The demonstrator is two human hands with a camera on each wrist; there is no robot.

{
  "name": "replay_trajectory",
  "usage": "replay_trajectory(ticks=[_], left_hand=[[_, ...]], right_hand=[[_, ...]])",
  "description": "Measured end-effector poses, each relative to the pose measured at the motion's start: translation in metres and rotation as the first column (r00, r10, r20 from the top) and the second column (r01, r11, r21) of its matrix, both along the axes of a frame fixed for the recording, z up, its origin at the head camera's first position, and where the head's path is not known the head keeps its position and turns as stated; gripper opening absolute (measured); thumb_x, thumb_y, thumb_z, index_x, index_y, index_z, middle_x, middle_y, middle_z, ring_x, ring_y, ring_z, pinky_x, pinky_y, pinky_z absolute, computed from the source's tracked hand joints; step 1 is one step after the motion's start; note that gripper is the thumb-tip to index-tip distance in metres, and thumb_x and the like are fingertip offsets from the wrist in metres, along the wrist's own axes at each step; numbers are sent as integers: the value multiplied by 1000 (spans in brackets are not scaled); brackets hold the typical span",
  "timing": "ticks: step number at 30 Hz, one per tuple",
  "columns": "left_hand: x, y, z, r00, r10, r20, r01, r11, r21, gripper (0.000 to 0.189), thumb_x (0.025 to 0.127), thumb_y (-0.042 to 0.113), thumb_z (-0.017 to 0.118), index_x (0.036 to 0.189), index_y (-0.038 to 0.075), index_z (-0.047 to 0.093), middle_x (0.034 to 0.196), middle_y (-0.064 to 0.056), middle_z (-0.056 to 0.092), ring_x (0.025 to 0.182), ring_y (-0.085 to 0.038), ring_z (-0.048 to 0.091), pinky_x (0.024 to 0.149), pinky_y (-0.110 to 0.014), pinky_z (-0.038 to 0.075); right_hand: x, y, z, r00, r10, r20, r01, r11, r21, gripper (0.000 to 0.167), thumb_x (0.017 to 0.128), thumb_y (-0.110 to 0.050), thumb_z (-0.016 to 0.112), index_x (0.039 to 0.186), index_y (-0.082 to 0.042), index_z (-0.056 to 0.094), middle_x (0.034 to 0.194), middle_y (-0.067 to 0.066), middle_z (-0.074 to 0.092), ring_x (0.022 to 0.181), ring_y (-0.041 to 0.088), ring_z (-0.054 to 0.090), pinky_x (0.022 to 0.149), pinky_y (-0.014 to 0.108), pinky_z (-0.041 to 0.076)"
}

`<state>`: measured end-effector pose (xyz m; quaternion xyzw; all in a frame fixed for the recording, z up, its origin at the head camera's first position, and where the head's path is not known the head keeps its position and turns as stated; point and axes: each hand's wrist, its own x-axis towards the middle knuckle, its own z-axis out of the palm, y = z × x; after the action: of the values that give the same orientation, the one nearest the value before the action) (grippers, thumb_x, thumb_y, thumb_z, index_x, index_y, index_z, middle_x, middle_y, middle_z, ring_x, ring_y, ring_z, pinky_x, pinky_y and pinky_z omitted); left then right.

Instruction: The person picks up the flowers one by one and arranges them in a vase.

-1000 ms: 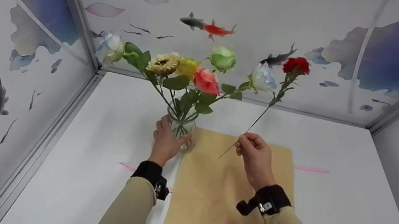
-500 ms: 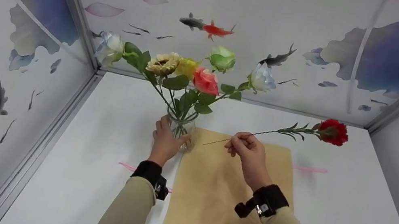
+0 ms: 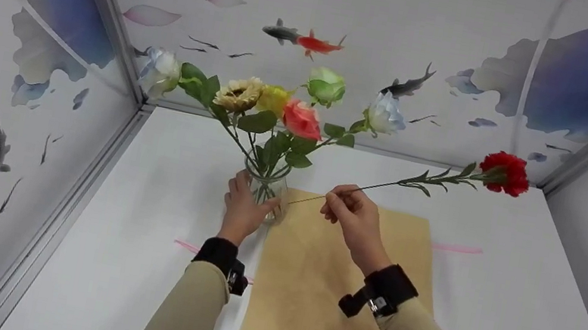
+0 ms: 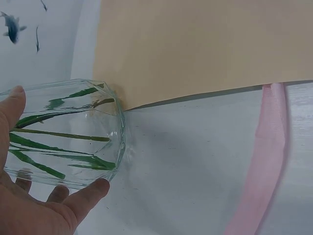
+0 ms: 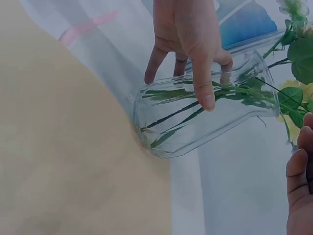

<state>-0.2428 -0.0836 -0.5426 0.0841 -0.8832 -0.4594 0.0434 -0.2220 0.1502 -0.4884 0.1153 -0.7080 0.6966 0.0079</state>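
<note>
My left hand [image 3: 245, 211] grips the side of a clear glass vase [image 3: 279, 186], thumb on one side and fingers round the other. The right wrist view shows the vase [image 5: 186, 132] with green stems inside. From its mouth rise a coral rose [image 3: 303, 119], a green rose [image 3: 326, 86], a beige sunflower [image 3: 239, 93], a yellow flower [image 3: 274, 99] and pale blue roses [image 3: 386, 113] at either side. Between thumb and fingers, my right hand [image 3: 357, 224] pinches the thin stem of a red carnation [image 3: 504, 173]. Its bloom points right; the bare stem end overlaps the vase's right side.
A sheet of brown paper [image 3: 330, 304] lies on the white table [image 3: 135, 173], right of the vase. A pink ribbon [image 4: 266, 142] runs under the paper and shows at both sides. Printed walls [image 3: 395, 1] with fish and leaves enclose the table.
The carnation has tipped from nearly upright to slanting right, its bloom dipping, then rising a little. My right hand has moved left, bringing the stem end to the vase. The left hand stays put.
</note>
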Motion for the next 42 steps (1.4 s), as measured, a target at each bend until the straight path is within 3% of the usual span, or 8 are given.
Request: replay_trajectory(ticks=[6, 13, 19, 27, 34, 42], left_hand=[[1, 0, 1, 1000, 1, 23, -1, 1000, 8, 96, 90, 37, 78, 156, 1, 18, 154, -27, 25, 141, -51, 27, 115, -58, 29], [1, 1, 1, 1000, 10, 24, -10, 1000, 6, 95, 90, 37, 79, 155, 2, 19, 154, -26, 26, 139, -52, 29, 113, -58, 32], [1, 0, 1, 1000, 11, 18, -11, 1000, 8, 93, 90, 36, 79, 154, 3, 21, 153, -26, 28, 138, -51, 31, 113, -58, 32], [1, 1, 1, 999, 13, 33, -13, 1000, 0, 93, 91, 37, 79, 154, 4, 20, 154, -24, 27, 138, -50, 32, 111, -58, 34], [3, 2, 3, 1000, 6, 27, -7, 1000, 19, 94, 90, 36, 79, 155, 2, 20, 155, -26, 26, 140, -48, 29, 113, -57, 32], [2, 1, 3, 999, 15, 47, -16, 1000, 10, 94, 91, 35, 79, 156, 3, 20, 156, -25, 26, 140, -47, 30, 113, -57, 34]], right_hand=[[-3, -10, 14, 1000, -4, -21, 4, 1000, 11, 15, 102, -17, 64, 109, -4, 63, 86, 14, 68, 79, 29, 65, 70, 31, 53], [-9, -19, 29, 997, -5, -74, 7, 1000, 18, 15, 104, -16, 62, 110, -2, 62, 84, 15, 67, 74, 24, 64, 69, 32, 53], [-15, -29, 39, 996, -26, -80, 29, 999, 36, 12, 104, -15, 60, 110, -4, 61, 83, 13, 67, 75, 27, 64, 69, 34, 53], [-19, -44, 45, 996, -30, -90, 42, 990, 136, 13, 106, -16, 57, 111, -3, 60, 79, 10, 67, 75, 30, 64, 66, 26, 51], [-21, -55, 46, 993, -9, -121, 43, 961, 275, 21, 108, -19, 54, 114, -1, 60, 82, 9, 67, 77, 18, 64, 73, 32, 49], [-24, -68, 46, 993, -1, -115, 42, 935, 351, 16, 107, -17, 54, 108, -3, 62, 81, 10, 65, 80, 29, 66, 74, 33, 50]])
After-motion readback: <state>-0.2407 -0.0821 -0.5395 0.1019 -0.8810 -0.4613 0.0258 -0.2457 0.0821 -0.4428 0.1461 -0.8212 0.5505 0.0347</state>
